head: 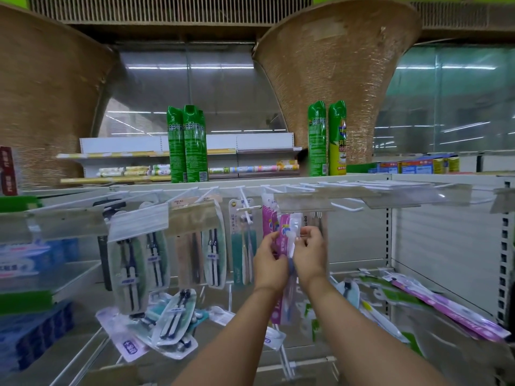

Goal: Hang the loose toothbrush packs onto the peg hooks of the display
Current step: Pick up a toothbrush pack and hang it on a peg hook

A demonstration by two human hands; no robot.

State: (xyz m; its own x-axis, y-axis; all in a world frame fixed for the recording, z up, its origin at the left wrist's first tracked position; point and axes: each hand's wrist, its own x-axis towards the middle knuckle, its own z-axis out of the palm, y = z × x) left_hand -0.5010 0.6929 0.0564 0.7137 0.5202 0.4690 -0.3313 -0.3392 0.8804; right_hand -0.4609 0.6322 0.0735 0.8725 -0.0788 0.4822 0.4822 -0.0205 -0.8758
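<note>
Nearest the camera, 2 forearms are reaching up and meeting in the middle of the display. The left hand [269, 261] and the right hand [313, 253] are working close together, almost touching, both gripping 1 pink toothbrush pack [287, 232]. The left is curling round its middle and the right is pinching it nearer the top. The pack is standing upright between them, its top edge rising just under a clear label strip [303, 203] and its lower end hanging down between the wrists. It is showing as a long, narrow card in pink and purple with a clear blister over a pale brush. Whether its hole is on a peg yet I cannot tell.

Beside the arms, loose packs [174, 324] are lying heaped on the lower shelf [92, 355], and long purple packs [448, 309] are lying in a 2nd heap on the right, so plenty is waiting to be hung.

Behind the hands, hung packs [213, 257] are filling several pegs on the left, while bare peg hooks [348, 208] are sticking out on the right. The task is looking partly done, perhaps near halfway.

Farthest back, green spray cans [186, 146] are standing on top of the display.
</note>
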